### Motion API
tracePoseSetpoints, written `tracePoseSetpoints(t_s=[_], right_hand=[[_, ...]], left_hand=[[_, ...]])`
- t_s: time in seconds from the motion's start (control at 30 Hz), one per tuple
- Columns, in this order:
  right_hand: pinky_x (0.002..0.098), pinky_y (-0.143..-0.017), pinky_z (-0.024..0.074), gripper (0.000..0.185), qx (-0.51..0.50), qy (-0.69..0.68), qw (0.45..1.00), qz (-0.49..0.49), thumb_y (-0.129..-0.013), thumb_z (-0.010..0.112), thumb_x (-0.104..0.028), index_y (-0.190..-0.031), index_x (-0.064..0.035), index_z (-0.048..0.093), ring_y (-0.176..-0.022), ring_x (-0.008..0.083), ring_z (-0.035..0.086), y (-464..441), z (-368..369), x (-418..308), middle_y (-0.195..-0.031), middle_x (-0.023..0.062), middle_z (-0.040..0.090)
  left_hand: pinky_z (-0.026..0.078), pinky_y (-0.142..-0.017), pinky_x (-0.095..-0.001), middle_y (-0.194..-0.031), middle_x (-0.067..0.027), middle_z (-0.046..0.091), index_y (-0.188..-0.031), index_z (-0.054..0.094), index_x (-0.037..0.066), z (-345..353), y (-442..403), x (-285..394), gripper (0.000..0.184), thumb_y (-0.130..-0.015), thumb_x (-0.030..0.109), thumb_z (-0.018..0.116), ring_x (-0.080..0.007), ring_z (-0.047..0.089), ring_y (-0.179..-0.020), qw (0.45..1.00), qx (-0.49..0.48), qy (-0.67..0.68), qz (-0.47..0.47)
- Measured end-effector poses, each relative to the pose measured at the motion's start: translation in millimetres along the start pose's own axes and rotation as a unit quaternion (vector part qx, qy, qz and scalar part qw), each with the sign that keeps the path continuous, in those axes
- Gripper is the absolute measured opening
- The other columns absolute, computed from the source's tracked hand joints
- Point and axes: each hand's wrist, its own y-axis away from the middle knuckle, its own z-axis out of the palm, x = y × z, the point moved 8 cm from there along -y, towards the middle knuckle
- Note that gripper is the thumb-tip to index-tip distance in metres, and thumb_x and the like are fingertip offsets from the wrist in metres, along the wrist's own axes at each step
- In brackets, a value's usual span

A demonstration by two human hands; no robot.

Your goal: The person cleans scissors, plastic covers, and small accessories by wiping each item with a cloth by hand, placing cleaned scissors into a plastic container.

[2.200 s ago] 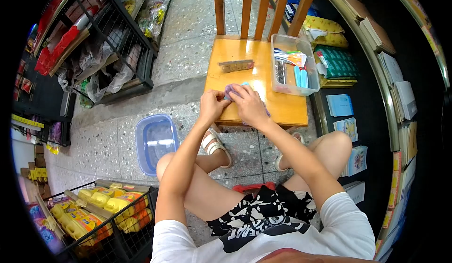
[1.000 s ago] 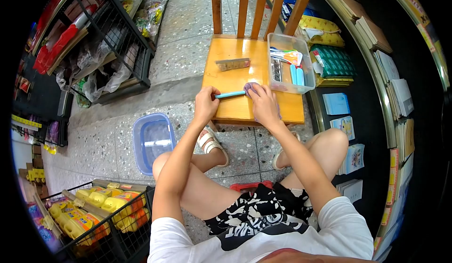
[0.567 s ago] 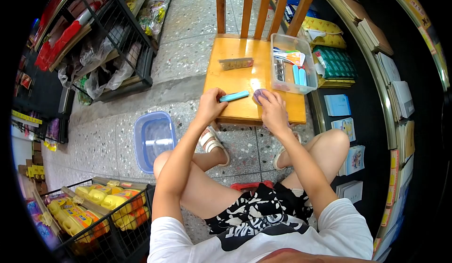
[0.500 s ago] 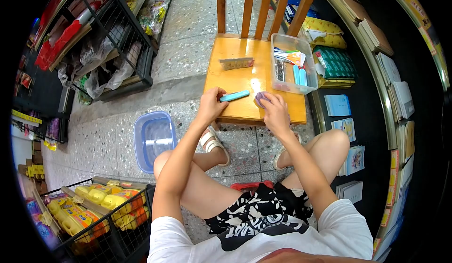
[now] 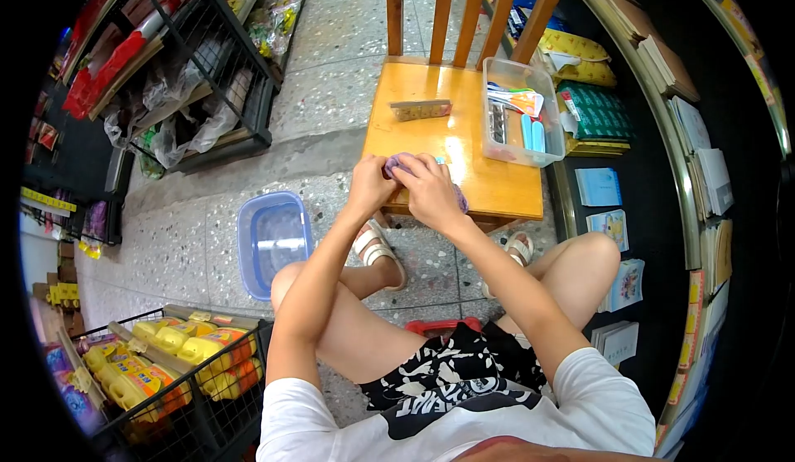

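Observation:
In the head view both of my hands are together over the front of a wooden chair seat [image 5: 505,195]. My right hand [image 5: 432,193] is closed on a purple cloth [image 5: 396,164], part of which hangs out below the palm. Beside it, my left hand [image 5: 371,187] is closed at the end of a slim light-blue bar-shaped item [image 5: 440,161]. Cloth and fingers cover nearly all of that item; only a small bit shows. Further back on the seat stands a narrow see-through case [image 5: 421,111]. A clear plastic box [image 5: 548,158] at the right holds light-blue pieces [image 5: 532,133] and other small items.
A blue basin [image 5: 275,243] sits on the speckled floor at the left. Yellow bottles [image 5: 170,338] fill a black wire basket [image 5: 224,387] at lower left. A wire rack [image 5: 236,56] stands behind, and shelves with notebooks [image 5: 598,187] line the right side. Chair slats [image 5: 443,19] rise at the back.
My right hand has moved left with the purple cloth, from the seat's middle to my left hand. The cloth now covers most of the light-blue item, which was in plain view before.

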Motion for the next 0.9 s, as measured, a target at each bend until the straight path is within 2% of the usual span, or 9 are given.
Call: tracePoseSetpoints(t_s=[0.13,0.23,0.33,0.43,0.63,0.73,0.83,0.9], right_hand=[[0.0431,-0.090,0.0370,0.033,-0.015,0.013,1.000,-0.001,-0.076,0.053,-0.003,-0.106,-0.0051,0.065,-0.114,0.0274,0.048,-1.1,3.1,2.6,-0.122,0.0068,0.056],[0.0429,-0.090,0.0374,0.033,-0.014,0.017,1.000,-0.001,-0.076,0.054,-0.003,-0.106,-0.0055,0.065,-0.114,0.0268,0.048,0.4,0.5,7.4,-0.123,0.0063,0.056],[0.0422,-0.089,0.0380,0.033,-0.013,0.040,0.999,0.021,-0.075,0.054,-0.003,-0.107,-0.0057,0.065,-0.114,0.0266,0.048,1.4,-6.1,16.3,-0.123,0.0060,0.056],[0.0418,-0.088,0.0383,0.034,0.007,0.068,0.997,0.042,-0.075,0.055,-0.003,-0.108,-0.0073,0.065,-0.113,0.0270,0.048,4.9,-13.8,29.4,-0.122,0.0059,0.056],[0.0429,-0.087,0.0393,0.033,0.028,0.081,0.993,0.076,-0.076,0.056,-0.003,-0.107,-0.0073,0.065,-0.111,0.0285,0.048,11.3,-26.8,56.5,-0.121,0.0067,0.056],[0.0436,-0.088,0.0391,0.032,0.042,0.092,0.990,0.100,-0.076,0.056,-0.003,-0.106,-0.0057,0.066,-0.112,0.0289,0.048,14.4,-27.9,64.4,-0.121,0.0077,0.056],[0.0445,-0.089,0.0387,0.032,0.044,0.134,0.981,0.136,-0.076,0.056,-0.002,-0.106,-0.0039,0.065,-0.113,0.0299,0.047,18.5,-32.7,70.2,-0.121,0.0091,0.056],[0.0451,-0.090,0.0384,0.033,0.050,0.119,0.982,0.139,-0.076,0.055,-0.001,-0.107,-0.0030,0.065,-0.113,0.0310,0.047,19.4,-34.5,70.2,-0.121,0.0101,0.056]], left_hand=[[0.048,-0.061,-0.0388,-0.069,-0.0187,0.062,-0.076,0.066,-0.002,2.1,-1.6,-3.0,0.024,-0.065,0.018,0.072,-0.0321,0.061,-0.066,0.999,-0.024,0.002,-0.029],[0.048,-0.059,-0.0387,-0.071,-0.0178,0.064,-0.079,0.068,-0.001,2.8,-2.2,-0.7,0.026,-0.065,0.019,0.074,-0.0290,0.062,-0.061,0.996,-0.058,0.016,-0.064],[0.049,-0.060,-0.0358,-0.071,-0.0155,0.066,-0.084,0.070,-0.001,3.8,-1.8,-3.4,0.029,-0.064,0.020,0.076,-0.0241,0.064,-0.063,0.994,-0.065,0.027,-0.080],[0.051,-0.066,-0.0372,-0.077,-0.0178,0.067,-0.088,0.071,-0.001,6.2,-1.7,-8.8,0.034,-0.062,0.019,0.080,-0.0301,0.066,-0.071,0.994,-0.057,0.023,-0.088],[0.052,-0.067,-0.0353,-0.078,-0.0167,0.068,-0.091,0.072,-0.001,6.4,-2.1,-7.2,0.035,-0.063,0.018,0.080,-0.0281,0.067,-0.070,0.988,-0.089,0.019,-0.128],[0.051,-0.062,-0.0322,-0.072,-0.0122,0.067,-0.090,0.072,-0.001,5.8,-3.5,-8.0,0.036,-0.062,0.020,0.079,-0.0216,0.065,-0.064,0.991,-0.075,0.019,-0.111],[0.051,-0.063,-0.0319,-0.072,-0.0115,0.067,-0.090,0.071,-0.002,5.6,-2.5,-9.2,0.036,-0.062,0.019,0.079,-0.0206,0.065,-0.065,0.990,-0.072,0.029,-0.118],[0.052,-0.066,-0.0334,-0.076,-0.0136,0.068,-0.091,0.071,-0.002,3.7,-1.3,-7.4,0.035,-0.062,0.016,0.080,-0.0235,0.066,-0.070,0.989,-0.068,0.038,-0.125]])
